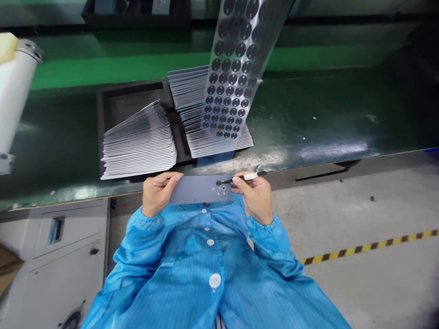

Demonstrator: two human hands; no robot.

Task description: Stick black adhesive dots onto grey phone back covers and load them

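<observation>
A flat grey panel with several small holes near its right end, like a phone back cover (199, 191), is held level in front of my chest. My left hand (159, 192) pinches its left end between thumb and fingers. In my right hand (254, 194) is a thin black tool with a white section, which looks like tweezers (252, 176). A small black round piece (218, 183) shows at the tool's tip, over the panel near the holes; whether it touches the panel I cannot tell. My right fingers are close to the panel's right edge.
On the green bench, a black tray (103, 109) holds a fanned stack of thin panels (140, 146), with another stack (192, 105) beside it. A clear sheet of black round stickers (231, 80) hangs over that stack. A white cylindrical arm (15, 87) stands left; a dark bin (137, 20) sits behind.
</observation>
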